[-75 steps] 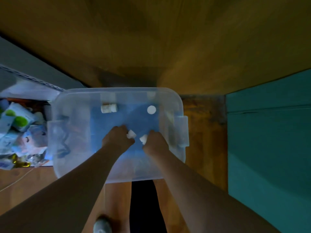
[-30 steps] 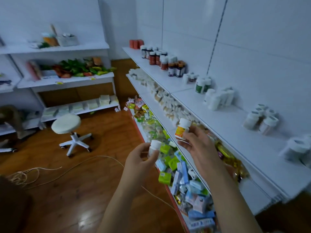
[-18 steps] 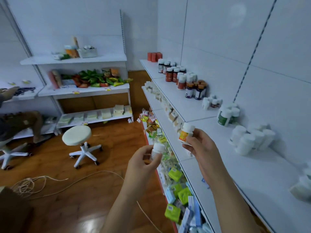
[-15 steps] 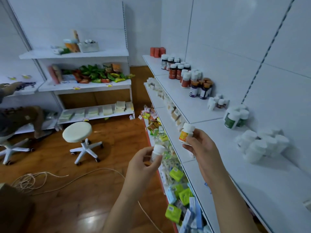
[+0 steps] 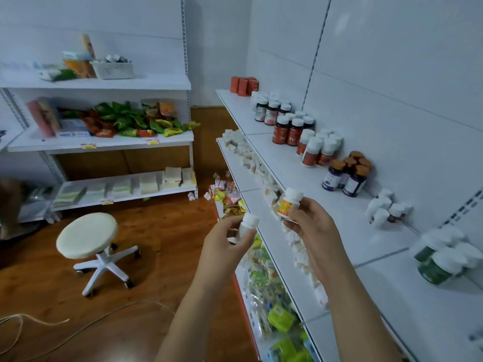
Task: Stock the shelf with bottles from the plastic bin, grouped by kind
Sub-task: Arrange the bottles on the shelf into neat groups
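My left hand (image 5: 224, 246) grips a small white bottle (image 5: 247, 226) with a white cap, held upright in front of me. My right hand (image 5: 311, 228) holds a white-capped bottle with an orange label (image 5: 288, 203), just off the front edge of the white top shelf (image 5: 308, 176). On that shelf stand groups of bottles: red-labelled ones (image 5: 287, 130), purple-labelled ones with brown caps (image 5: 347, 173), small white ones (image 5: 386, 210) and green-labelled ones (image 5: 441, 259). The plastic bin is out of view.
Lower shelves on the right hold small white packs (image 5: 248, 155) and colourful packets (image 5: 277, 317). A white wheeled stool (image 5: 87, 235) stands on the wooden floor at left, with a cord (image 5: 52, 322) lying near it. Another shelf unit (image 5: 104, 139) with snacks lines the far wall.
I lifted both bottles out of the bin and turned to the shelf. Over the last second the view has swung left along the shelf, with both hands still holding their bottles.
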